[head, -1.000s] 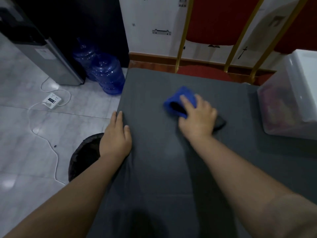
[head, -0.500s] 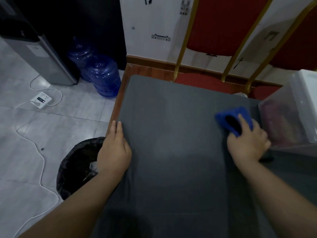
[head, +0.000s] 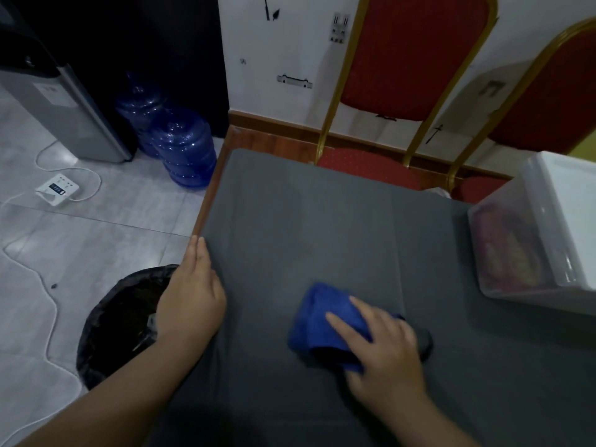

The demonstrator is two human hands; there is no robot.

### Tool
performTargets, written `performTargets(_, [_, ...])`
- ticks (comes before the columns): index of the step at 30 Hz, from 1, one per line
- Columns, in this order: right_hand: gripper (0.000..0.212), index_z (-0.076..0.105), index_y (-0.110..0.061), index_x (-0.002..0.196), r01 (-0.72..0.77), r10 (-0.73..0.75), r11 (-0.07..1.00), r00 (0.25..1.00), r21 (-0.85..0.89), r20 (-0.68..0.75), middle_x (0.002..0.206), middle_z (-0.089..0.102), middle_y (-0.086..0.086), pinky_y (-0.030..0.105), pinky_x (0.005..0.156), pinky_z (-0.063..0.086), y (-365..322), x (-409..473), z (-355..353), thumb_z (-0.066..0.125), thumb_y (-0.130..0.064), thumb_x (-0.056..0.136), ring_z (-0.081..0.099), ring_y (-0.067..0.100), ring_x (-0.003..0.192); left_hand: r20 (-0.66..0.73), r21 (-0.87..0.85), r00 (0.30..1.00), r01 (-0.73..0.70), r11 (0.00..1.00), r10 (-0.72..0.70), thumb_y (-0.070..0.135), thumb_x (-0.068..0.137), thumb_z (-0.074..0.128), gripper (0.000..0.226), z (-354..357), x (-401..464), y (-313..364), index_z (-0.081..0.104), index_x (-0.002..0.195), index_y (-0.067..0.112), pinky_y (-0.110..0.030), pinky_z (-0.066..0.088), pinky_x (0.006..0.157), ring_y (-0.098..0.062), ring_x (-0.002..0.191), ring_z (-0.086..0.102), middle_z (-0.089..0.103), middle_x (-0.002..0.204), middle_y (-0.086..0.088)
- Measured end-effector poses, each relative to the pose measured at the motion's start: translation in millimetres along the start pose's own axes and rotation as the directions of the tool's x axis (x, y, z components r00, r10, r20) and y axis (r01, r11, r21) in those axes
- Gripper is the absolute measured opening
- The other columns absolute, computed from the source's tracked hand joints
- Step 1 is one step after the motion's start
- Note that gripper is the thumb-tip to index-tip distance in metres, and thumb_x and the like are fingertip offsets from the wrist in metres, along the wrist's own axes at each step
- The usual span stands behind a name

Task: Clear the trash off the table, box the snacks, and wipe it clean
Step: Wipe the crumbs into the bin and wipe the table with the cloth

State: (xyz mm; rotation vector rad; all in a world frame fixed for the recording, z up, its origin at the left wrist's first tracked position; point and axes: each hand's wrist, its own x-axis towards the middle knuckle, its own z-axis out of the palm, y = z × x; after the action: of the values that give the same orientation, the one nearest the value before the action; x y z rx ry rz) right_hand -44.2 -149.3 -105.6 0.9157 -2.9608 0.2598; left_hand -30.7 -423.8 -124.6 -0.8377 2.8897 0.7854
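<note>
head view looks down on the table (head: 338, 221), covered by a dark grey cloth with a strip of wooden edge showing along its left side. my right hand (head: 387, 346) lies on a blue rag (head: 322, 321) near the middle of the tabletop, fingers spread and fairly straight, pressing the rag flat against the cloth rather than curling round it. my left hand (head: 193, 298) rests flat at the table's left edge, fingers straight and together, holding nothing. a translucent plastic box (head: 529, 240) with a white lid sits at the right edge of the table, well apart from the rag; i can make out colourful snack packets through its wall, but not what they are. on the floor just beside the left edge stands a bin (head: 119, 321) lined with a black bag, something pale inside it. two blue water jugs (head: 183, 150) stand beyond the far left corner, near a white power strip (head: 57, 189). two red chairs (head: 412, 56) with gold frames are behind the table.
</note>
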Motion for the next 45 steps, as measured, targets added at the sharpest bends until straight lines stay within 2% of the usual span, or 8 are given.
performTargets(8, [0.060,0.040,-0.034,0.140,-0.708,0.698,0.700,0.706,-0.090,-0.121,0.145,0.039,0.007,0.047,0.103,0.028,97,127,-17,0.057,-0.028,0.083,0.039,0.033,0.124,-0.002,-0.035,1.000,-0.003,0.999,0.003,0.013,0.096,0.032,0.057,1,-1,0,0.016,0.150,0.012,-0.033,0.037,0.101,-0.019,0.140,0.028,0.013,0.158,0.000])
performTargets(15, [0.063,0.042,-0.039,0.138,-0.249,0.250,0.967,0.968,-0.060,0.012,0.147,0.037,0.003,0.043,0.100,0.029,-34,196,9,0.060,-0.033,0.078,0.040,0.028,0.125,-0.013,-0.041,1.000,-0.003,0.999,0.002,0.018,0.096,0.030,0.057,-1,1,-3,0.012,0.151,0.016,-0.031,0.035,0.104,-0.015,0.141,0.024,0.011,0.159,0.004])
performTargets(20, [0.063,0.060,-0.036,0.123,0.066,-0.068,0.997,0.996,0.040,0.055,0.129,0.059,0.006,0.037,0.083,0.036,-70,105,21,0.056,-0.036,0.060,0.054,0.024,0.105,-0.010,-0.044,1.000,-0.017,0.999,0.017,0.016,0.096,0.033,0.059,1,0,-5,0.012,0.151,0.014,-0.026,0.031,0.106,-0.014,0.142,0.024,0.011,0.159,0.002])
performTargets(25, [0.061,0.059,-0.030,0.124,-0.205,0.201,0.976,0.978,-0.080,-0.053,0.127,0.059,0.013,0.045,0.080,0.044,20,90,-1,0.048,-0.031,0.063,0.059,0.036,0.100,-0.018,-0.070,0.999,-0.028,0.997,0.027,0.018,0.096,0.032,0.057,1,0,-5,0.013,0.150,0.014,-0.028,0.035,0.102,-0.017,0.139,0.029,0.011,0.159,0.002])
performTargets(30, [0.060,0.037,-0.036,0.142,-0.667,0.660,0.743,0.745,-0.065,-0.097,0.146,0.037,0.006,0.047,0.103,0.027,59,197,-8,0.053,-0.030,0.084,0.038,0.033,0.125,-0.011,-0.071,0.999,-0.034,0.997,0.033,0.020,0.097,0.030,0.057,0,0,-3,0.011,0.151,0.015,-0.028,0.034,0.103,-0.015,0.140,0.026,0.009,0.159,0.004])
performTargets(37, [0.061,0.037,-0.041,0.140,-0.195,0.196,0.978,0.981,-0.068,0.003,0.151,0.031,0.000,0.040,0.100,0.026,-64,265,22,0.053,-0.034,0.082,0.035,0.026,0.129,-0.052,-0.092,0.997,-0.064,0.994,0.060,0.045,0.090,0.012,0.069,-2,-2,-4,0.006,0.150,0.014,-0.026,0.027,0.108,-0.014,0.144,0.013,0.000,0.159,0.002])
performTargets(41, [0.058,0.058,-0.034,0.127,0.212,-0.213,0.976,0.977,0.046,0.013,0.138,0.052,0.008,0.042,0.093,0.037,-98,186,34,0.057,-0.033,0.069,0.052,0.029,0.115,-0.135,-0.147,0.989,-0.087,0.985,0.067,0.053,0.083,0.007,0.078,-3,-2,-8,0.006,0.150,0.012,-0.028,0.025,0.108,-0.009,0.143,0.006,-0.009,0.156,0.007])
performTargets(45, [0.057,0.063,-0.032,0.120,0.233,-0.233,0.971,0.973,0.053,0.000,0.130,0.059,0.009,0.037,0.082,0.037,-41,93,18,0.052,-0.033,0.063,0.056,0.029,0.104,-0.152,-0.214,0.981,-0.149,0.965,0.118,0.046,0.087,0.011,0.072,-5,-5,-8,0.017,0.149,0.011,-0.022,0.015,0.110,-0.009,0.143,0.011,0.003,0.157,0.003])
